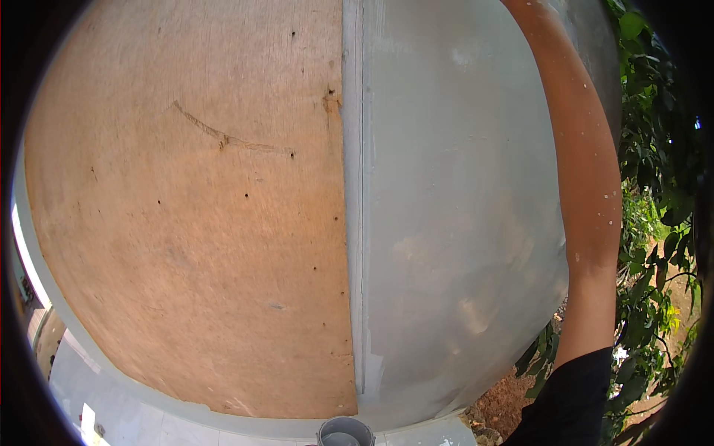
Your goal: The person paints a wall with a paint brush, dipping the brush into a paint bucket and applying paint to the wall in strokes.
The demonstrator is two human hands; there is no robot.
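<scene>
A: What's the surface?

B: Upright board wall, two panels. Left panel (193, 215) is bare brown plywood with a long scratch, small dark holes and knots. Right panel (461, 215) is coated pale grey, patchy, with brown showing through in a few spots low down. A vertical seam (355, 208) runs between them, grey along its length.

A: Hands?

B: Neither hand is in view. The right forearm (587, 193) comes up from a black sleeve (573, 401) at the lower right and runs past the top edge of the picture, right beside the grey panel's outer edge. It has small pale specks on it. Can't tell if that hand is clenched, loose or holding anything. Left hand and arm don't show at all.

A: Anything near the base?

B: A small grey bucket (344, 432), just below the seam at the bottom edge of the picture, only the rim and top visible. It sits on a pale grey floor (134, 416) that wraps under the wall.

A: Edges, room to move?

B: Outdoors, bright sun. Right of the grey panel it's open: green leafy bushes (654, 223) and reddish soil (502, 401) close to the corner. The left side curves off into the lens rim; detail there is too small to tell.
</scene>
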